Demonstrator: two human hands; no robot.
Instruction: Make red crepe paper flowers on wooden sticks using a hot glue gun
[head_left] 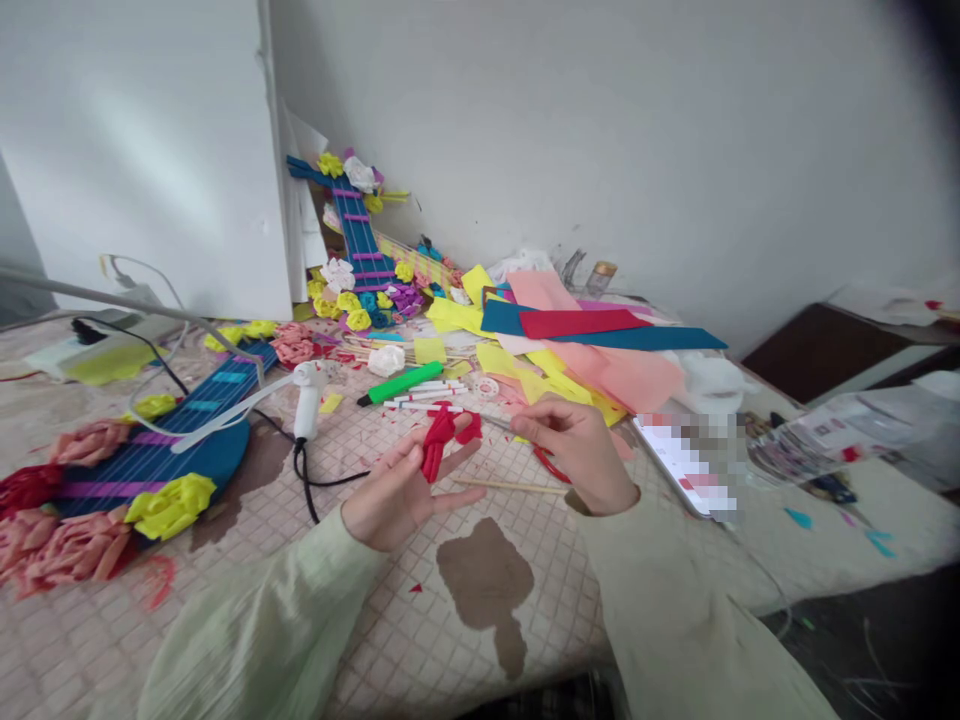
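Note:
My left hand (401, 490), palm up with some fingers stretched out, pinches a red crepe-paper piece (437, 445), folded like petals, between thumb and fingers. A smaller red paper bit (469, 428) shows by its fingertips. My right hand (574, 440) is closed, thumb and forefinger pressed on a thin grey blade-like end that points at the red paper. Below the palm shows a red loop (551, 463) like a scissors handle; the hand hides the part between. A thin wooden stick (514, 486) lies on the table under both hands.
A white glue gun (306, 405) stands left of my hands. A green marker (401, 383) and white pens lie beyond. Paper strips (585, 322) pile up behind. Blue paper guitars with flowers (202, 420) are left and at the back. A phone (682, 465) lies right.

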